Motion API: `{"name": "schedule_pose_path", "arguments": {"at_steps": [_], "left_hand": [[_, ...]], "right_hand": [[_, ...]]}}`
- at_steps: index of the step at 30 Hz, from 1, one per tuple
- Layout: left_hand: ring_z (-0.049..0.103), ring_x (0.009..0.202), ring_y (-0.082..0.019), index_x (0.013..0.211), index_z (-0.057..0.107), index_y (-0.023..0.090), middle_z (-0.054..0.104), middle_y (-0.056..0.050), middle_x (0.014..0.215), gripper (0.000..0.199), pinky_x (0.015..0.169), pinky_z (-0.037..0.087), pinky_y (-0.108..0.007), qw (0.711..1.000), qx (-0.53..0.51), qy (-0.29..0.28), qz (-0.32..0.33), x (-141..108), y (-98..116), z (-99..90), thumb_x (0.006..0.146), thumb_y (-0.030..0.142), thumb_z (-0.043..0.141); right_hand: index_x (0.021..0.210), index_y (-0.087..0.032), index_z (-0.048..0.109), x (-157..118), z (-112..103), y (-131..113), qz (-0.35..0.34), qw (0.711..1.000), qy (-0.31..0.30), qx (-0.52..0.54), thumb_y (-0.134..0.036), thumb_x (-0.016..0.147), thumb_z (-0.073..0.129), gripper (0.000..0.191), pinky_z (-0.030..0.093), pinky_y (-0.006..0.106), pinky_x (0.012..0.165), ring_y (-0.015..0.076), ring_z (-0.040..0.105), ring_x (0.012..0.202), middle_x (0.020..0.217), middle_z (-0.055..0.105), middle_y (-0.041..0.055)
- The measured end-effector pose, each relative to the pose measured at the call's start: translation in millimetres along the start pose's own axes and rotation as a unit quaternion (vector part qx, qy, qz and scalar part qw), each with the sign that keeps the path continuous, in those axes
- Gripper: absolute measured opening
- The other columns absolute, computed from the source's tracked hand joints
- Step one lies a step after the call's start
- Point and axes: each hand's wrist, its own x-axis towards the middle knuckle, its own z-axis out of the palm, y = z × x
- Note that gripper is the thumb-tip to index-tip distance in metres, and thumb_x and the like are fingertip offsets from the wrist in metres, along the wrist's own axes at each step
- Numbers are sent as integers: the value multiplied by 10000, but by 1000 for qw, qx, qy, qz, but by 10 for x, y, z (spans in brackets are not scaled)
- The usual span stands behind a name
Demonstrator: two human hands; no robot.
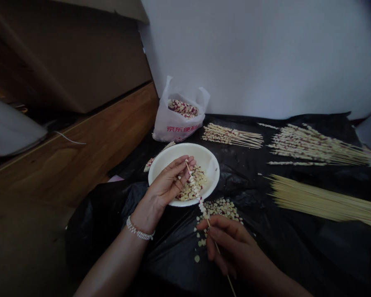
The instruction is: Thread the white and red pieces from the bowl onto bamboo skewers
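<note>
My right hand is closed round the bare lower part of a thin bamboo skewer. Pale and dark-red corn kernels are threaded along its upper length, and it slants up over a white bowl. At the skewer's tip, the fingers of my left hand pinch a small pale kernel; the palm is turned upward above the bowl. Loose kernels lie in the bowl, partly hidden by my left hand. More kernels are scattered on the black plastic sheet just beyond my right hand.
A white plastic bag holding speckled corn cobs stands behind the bowl. Finished-looking kernel skewers lie in a small bundle and a larger pile. Bare skewers lie at right. A wooden board borders the left.
</note>
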Motion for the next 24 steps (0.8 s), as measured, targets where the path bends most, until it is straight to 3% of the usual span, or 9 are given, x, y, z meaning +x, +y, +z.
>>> {"name": "schedule_pose_path", "arguments": {"at_steps": [19,24], "left_hand": [[741,859,-145,903,708,104,761,-113,1002,170,690,594,-146,998,21,27,48,-43,-23,72,806,-24,649],[734,762,-122,867,719,93,765,-106,953,163,643,592,-143,997,33,40,58,-73,-30,118,812,-33,633]], "right_hand": [[989,-171,717,-12,45,-9,5,997,-11,74,-364,924,653,214,224,120,299,17,434,315,594,666,-32],[988,-190,712,-19,45,12,1,998,-4,66,-354,933,643,186,237,119,303,19,446,329,613,666,-37]]}}
